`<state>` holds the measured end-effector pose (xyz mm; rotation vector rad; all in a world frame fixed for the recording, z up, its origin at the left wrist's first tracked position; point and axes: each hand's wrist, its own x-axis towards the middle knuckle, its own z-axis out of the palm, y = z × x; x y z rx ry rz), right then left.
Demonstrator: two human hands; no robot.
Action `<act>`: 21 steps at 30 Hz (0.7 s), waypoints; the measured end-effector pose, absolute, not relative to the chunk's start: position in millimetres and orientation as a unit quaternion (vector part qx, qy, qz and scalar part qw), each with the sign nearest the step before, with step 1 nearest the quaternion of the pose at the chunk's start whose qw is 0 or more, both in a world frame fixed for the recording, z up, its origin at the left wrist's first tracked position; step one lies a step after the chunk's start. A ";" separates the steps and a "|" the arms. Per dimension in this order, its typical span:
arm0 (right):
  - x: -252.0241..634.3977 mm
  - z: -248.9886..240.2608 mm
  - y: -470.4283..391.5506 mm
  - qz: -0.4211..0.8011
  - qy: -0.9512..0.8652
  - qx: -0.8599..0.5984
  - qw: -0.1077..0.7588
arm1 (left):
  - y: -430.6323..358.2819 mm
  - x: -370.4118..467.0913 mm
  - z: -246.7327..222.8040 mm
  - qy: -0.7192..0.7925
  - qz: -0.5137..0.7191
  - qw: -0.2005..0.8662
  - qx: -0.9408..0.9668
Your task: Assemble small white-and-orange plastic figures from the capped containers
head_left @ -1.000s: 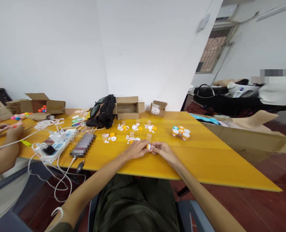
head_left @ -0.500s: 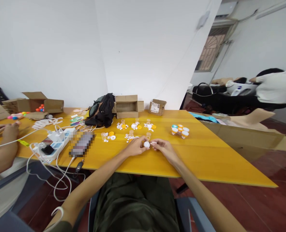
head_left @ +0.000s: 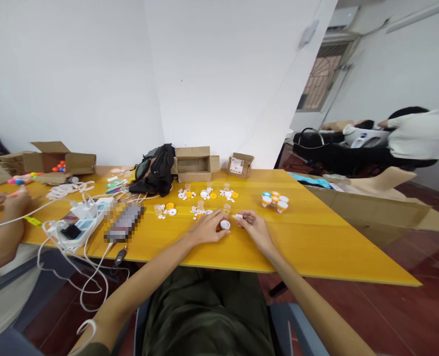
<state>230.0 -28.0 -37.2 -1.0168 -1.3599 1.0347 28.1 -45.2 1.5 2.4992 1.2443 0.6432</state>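
My left hand [head_left: 209, 228] curls its thumb and fingers around a white round cap-like piece [head_left: 225, 225], its round face turned up. Just to the right, my right hand [head_left: 255, 228] pinches a small white plastic part [head_left: 237, 216] between thumb and fingertips, apart from the round piece. What the small part is exactly cannot be made out. Beyond my hands lie several groups of loose parts: clear cups [head_left: 226, 208], white wheels [head_left: 172, 212], orange discs [head_left: 213, 196] and tiny white pieces [head_left: 196, 210]. A cluster of capped cups [head_left: 274, 200] stands to the right.
At left, a phone [head_left: 124, 222] lies beside a white power strip [head_left: 81, 222] with trailing cables. A black backpack [head_left: 156, 170] and cardboard boxes [head_left: 194, 176] stand along the wall. A co-worker's arm [head_left: 9, 222] rests on the table [head_left: 316, 242] at far left.
My hands have moved slightly apart. The small white part in my right hand is now further from the round piece, which has tilted and sits a little lower in my left hand.
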 end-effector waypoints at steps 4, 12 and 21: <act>225.5 -29.3 -33.2 0.436 -0.594 -0.425 0.526 | -47.3 28.9 3.7 0.434 0.252 0.142 0.853; 212.2 -21.4 -34.3 0.468 -0.595 -0.390 0.525 | -46.5 28.0 1.8 0.414 0.301 0.182 0.839; 211.2 -21.5 -36.8 0.448 -0.640 -0.361 0.510 | -38.2 26.2 -6.0 0.374 0.360 0.216 0.827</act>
